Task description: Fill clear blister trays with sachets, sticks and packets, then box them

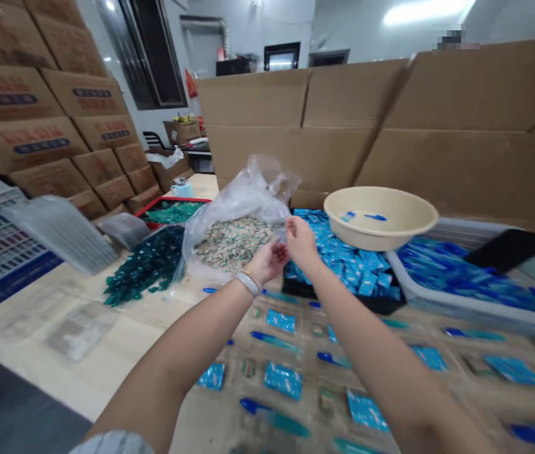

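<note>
My left hand [272,260] and my right hand [300,241] meet at the middle of the view, fingers curled and nearly touching. Something small and clear shows between them, but I cannot make out what it is. Behind my left hand lies a clear plastic bag [248,200], its mouth spread around a heap of small multicoloured pieces [233,243]. Close to my right hand, a black tray [393,304] is full of small blue packets [357,261]. Below my forearms, rows of slim blue-and-teal items [274,342], flat blue packets [283,380] and small greenish pieces [249,367] lie on the table.
A cream basin [381,239] stands partly over the tray. To its right is a clear bin [438,299] of blue items. Dark teal pieces [147,265] are heaped at left, near a red tray [154,205]. Cardboard [286,148] walls the back; stacked boxes [35,135] stand left.
</note>
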### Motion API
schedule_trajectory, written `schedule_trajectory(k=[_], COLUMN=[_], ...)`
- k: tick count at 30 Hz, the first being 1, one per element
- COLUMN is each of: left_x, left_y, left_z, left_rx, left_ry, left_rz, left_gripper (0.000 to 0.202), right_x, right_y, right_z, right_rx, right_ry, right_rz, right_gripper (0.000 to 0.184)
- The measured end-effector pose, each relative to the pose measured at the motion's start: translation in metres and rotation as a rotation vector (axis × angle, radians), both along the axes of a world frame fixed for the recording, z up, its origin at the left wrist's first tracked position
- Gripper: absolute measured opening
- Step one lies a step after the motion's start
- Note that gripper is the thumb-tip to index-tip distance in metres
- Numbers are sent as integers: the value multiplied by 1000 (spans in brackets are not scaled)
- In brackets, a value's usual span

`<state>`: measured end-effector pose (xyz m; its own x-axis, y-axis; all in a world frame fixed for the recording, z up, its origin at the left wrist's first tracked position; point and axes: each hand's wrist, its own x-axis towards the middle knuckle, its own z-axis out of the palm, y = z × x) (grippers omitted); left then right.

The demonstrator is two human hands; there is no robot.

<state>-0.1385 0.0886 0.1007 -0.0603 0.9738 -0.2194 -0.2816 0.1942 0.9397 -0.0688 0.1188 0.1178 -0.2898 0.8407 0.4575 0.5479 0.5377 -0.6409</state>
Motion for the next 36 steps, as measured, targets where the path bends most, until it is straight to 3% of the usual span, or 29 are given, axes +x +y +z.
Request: schedule_trajectory(k=[3,6,9,11,14,17,24,31,36], left_x=[-61,-128,-182,-199,-204,-199,-191,-175,-175], left_y=[7,4,1,4,22,51,110,119,121], left_z=[10,8,-18,-43,-74,-89,-98,-113,-113], left_rx=[-26,21,2,-53,-60,-38,-115,35,31], left_ry=[39,107,455,628,722,842,1057,1130,1172], left_rz=[-28,47,222,275,256,262,389,384,342], left_gripper=[65,63,42,30,21,19,21,26,32], right_x=[-51,-64,-63,-69,-90,-118,-158,-153,-150], right_y=[6,21,45,61,83,104,141,153,159], right_z=[-34,-65,-80,-85,-92,-100,-118,-131,-132], right_rx=[27,-26,-75,-73,-39,-50,-51,-75,-102], right_ry=[-128,-403,-564,-551,-537,-572,-576,-558,-542], right_rz=[158,153,69,69,153,169,104,148,154], right_gripper=[39,36,32,34,36,29,33,29,33])
